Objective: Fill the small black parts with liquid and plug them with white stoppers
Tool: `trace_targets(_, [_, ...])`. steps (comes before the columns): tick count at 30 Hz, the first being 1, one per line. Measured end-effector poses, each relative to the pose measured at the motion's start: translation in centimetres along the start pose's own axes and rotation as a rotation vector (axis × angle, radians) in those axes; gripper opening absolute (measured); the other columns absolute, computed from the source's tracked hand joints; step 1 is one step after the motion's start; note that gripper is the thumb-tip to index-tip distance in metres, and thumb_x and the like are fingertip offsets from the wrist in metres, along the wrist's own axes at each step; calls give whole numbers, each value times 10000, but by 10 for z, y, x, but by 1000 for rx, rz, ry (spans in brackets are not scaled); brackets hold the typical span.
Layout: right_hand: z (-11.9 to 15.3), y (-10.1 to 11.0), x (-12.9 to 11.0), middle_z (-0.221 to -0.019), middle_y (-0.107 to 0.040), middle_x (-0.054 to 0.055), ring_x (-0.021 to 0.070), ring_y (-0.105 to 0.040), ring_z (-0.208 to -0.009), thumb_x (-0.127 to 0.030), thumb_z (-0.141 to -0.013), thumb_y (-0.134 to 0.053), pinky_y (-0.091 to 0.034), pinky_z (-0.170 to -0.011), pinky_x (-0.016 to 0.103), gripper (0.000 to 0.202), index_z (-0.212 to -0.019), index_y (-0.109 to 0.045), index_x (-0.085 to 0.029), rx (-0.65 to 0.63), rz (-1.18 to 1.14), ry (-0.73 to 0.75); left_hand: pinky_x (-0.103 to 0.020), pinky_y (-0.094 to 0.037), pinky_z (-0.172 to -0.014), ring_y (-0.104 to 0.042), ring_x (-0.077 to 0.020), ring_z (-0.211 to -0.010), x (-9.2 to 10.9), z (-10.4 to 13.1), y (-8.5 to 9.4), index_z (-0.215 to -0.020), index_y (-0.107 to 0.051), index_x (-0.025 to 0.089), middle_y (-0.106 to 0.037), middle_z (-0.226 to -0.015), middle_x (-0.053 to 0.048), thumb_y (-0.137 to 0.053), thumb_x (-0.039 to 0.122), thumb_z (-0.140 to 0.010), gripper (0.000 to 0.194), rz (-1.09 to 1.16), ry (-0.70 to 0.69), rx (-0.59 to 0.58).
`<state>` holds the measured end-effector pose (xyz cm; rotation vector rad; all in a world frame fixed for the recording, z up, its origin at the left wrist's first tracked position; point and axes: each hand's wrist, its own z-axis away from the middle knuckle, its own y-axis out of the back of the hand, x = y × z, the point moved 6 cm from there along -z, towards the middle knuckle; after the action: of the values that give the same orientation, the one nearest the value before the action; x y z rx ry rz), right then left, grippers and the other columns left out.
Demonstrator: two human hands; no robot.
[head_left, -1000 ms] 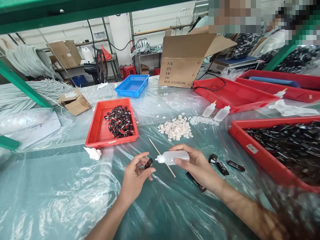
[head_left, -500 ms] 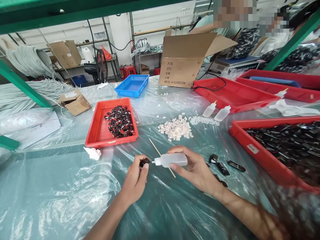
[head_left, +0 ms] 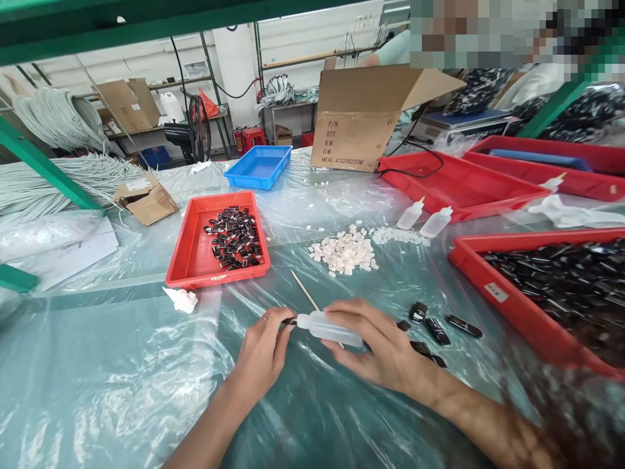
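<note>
My left hand (head_left: 266, 345) is closed on a small black plastic piece (head_left: 290, 321), mostly hidden by the fingers. In my right hand (head_left: 378, 345) lies a translucent squeeze bottle (head_left: 332, 328), held nearly level with its nozzle pointing left. The nozzle end meets the black piece; whether it touches or enters it I cannot tell. Beneath the bottle a thin wooden stick (head_left: 305, 290) rests on the plastic-covered table. Several loose black pieces (head_left: 438, 331) lie to the right of my right hand. Beyond my hands is a heap of small white pieces (head_left: 344, 251).
A red tray (head_left: 188, 244) with black pieces stands at left, a crumpled tissue (head_left: 181, 299) by its corner. A larger red tray (head_left: 517, 306) full of black parts is at right. Farther back are two squeeze bottles (head_left: 436, 223), a blue tray (head_left: 258, 168) and a cardboard box (head_left: 351, 124).
The bottle has tipped slightly, its base lower, and moved a little left and down. My left hand has turned, hiding more of the black piece.
</note>
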<state>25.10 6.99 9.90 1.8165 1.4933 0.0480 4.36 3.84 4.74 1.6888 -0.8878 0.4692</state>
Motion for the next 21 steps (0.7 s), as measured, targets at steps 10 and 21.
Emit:
trace_targets(10, [6, 0, -9, -1186, -834, 89, 319, -842, -980, -207, -948, -745, -745, -874, 490, 886, -1709, -334, -398, -70, 181, 90, -353, -610, -910, -766, -218, -1029, -5, 2, -5, -1271, -612, 336, -778, -1173, -40, -453, 259, -1118, 234, 6, 12, -26])
trace_targets(21, [-3, 0, 12, -1155, -789, 45, 287, -802, -980, -224, -920, -756, -693, -829, 429, 500, -1351, -644, -452, -121, -186, -154, -404, -635, -878, -785, -284, -1037, -9, 0, -4, -1245, -698, 382, -815, -1179, -53, -505, 211, -1065, 314, 39, -3, -4])
